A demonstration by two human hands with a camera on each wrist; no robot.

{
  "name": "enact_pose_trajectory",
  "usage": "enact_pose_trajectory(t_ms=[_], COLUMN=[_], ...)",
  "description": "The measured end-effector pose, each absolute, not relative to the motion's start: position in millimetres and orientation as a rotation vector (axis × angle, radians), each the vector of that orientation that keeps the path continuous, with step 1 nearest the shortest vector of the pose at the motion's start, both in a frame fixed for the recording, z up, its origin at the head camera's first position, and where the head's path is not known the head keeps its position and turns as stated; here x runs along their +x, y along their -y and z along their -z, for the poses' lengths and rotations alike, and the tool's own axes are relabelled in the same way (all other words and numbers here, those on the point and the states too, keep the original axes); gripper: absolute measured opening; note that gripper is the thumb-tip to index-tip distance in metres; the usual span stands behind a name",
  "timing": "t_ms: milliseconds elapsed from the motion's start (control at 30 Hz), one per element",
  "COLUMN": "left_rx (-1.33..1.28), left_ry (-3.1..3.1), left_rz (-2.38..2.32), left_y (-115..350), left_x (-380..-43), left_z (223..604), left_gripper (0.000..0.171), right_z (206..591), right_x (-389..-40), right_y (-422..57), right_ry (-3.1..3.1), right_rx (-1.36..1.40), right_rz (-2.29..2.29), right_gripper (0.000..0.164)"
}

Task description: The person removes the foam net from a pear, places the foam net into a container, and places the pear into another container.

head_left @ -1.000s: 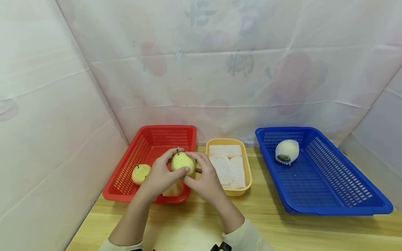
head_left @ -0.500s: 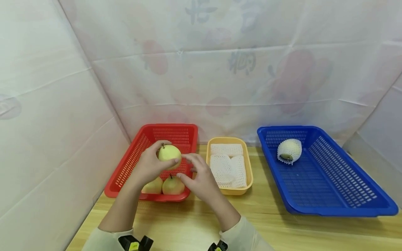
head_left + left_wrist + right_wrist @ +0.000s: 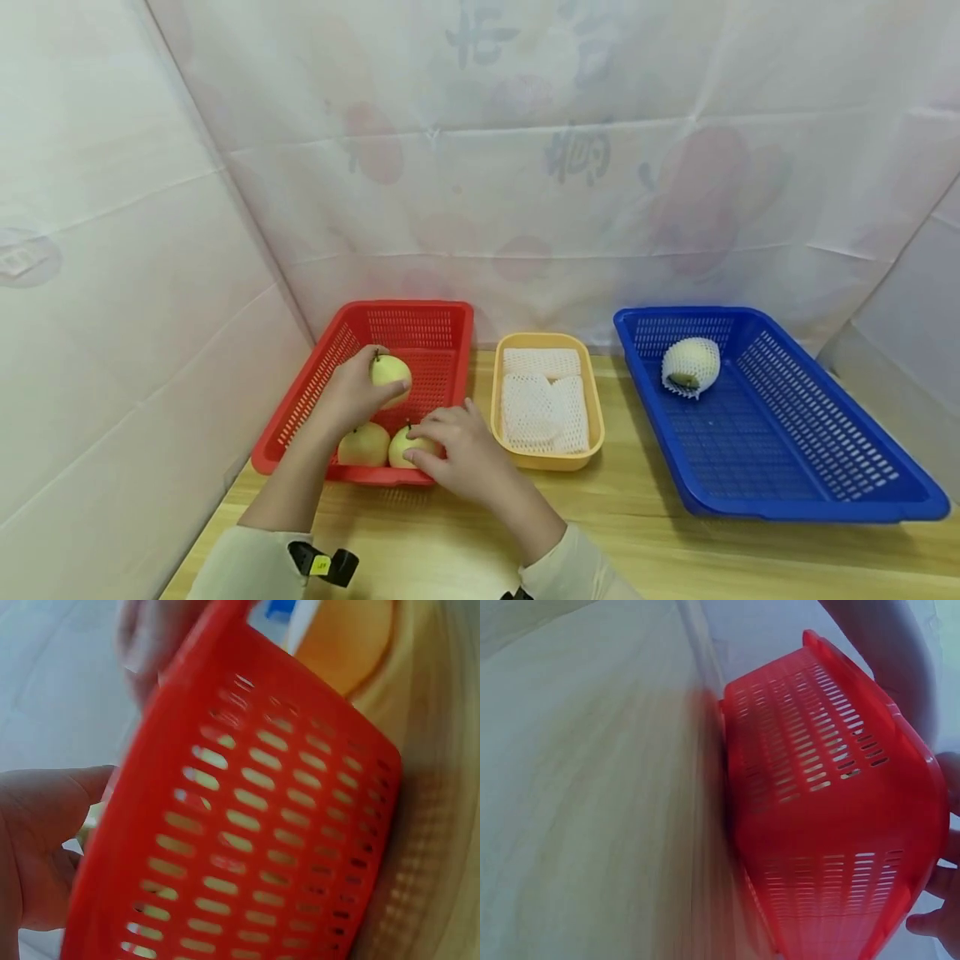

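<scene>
In the head view a yellow-green pear (image 3: 392, 372) with a dark stem is held by my left hand (image 3: 348, 392), thumb across its near side, over the red basket (image 3: 465, 333). Two other pears lie at that basket's front: a left pear (image 3: 364, 446) and a right pear (image 3: 401, 450). The fingers and thumb of my right hand (image 3: 465, 450) are bent around the right pear, partly covering it. Both wrist views mostly show the basket's slotted outer wall (image 3: 247, 795), which hides much of the fruit.
A small yellow tray (image 3: 592, 392) with several white foam net sleeves (image 3: 542, 408) stands right of the red basket. Farther right is a blue basket (image 3: 675, 467) holding one pear in a foam net (image 3: 692, 367). White cloth (image 3: 525, 167) hangs behind the wooden table (image 3: 600, 542).
Both hands held one pear; the right hand let go and came down onto the right pear in the red basket. The left hand moved left and slightly down with its pear.
</scene>
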State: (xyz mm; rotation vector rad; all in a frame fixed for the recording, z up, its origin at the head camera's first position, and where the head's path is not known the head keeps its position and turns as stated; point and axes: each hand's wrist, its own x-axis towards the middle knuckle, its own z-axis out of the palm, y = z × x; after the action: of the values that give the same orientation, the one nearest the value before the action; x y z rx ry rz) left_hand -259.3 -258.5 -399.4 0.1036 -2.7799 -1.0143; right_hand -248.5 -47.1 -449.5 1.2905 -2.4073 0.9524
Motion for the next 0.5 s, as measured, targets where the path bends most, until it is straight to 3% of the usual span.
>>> enact_pose_trajectory(t_ms=[333, 500], left_rx=[0.079, 0.020], left_ry=[2.993, 3.063], left_rz=[0.832, 0.751], left_y=[256.8, 252.5], left_x=[-274.5, -275.6], left_z=[416.1, 416.2], left_gripper=[0.075, 0.064], right_z=[451.8, 451.7], right_x=[-244.7, -244.5], right_y=[49.4, 48.9], right_ry=[2.441, 2.440], right_rx=[1.325, 1.331], right_rz=[-0.815, -0.813], right_gripper=[0.028, 0.027])
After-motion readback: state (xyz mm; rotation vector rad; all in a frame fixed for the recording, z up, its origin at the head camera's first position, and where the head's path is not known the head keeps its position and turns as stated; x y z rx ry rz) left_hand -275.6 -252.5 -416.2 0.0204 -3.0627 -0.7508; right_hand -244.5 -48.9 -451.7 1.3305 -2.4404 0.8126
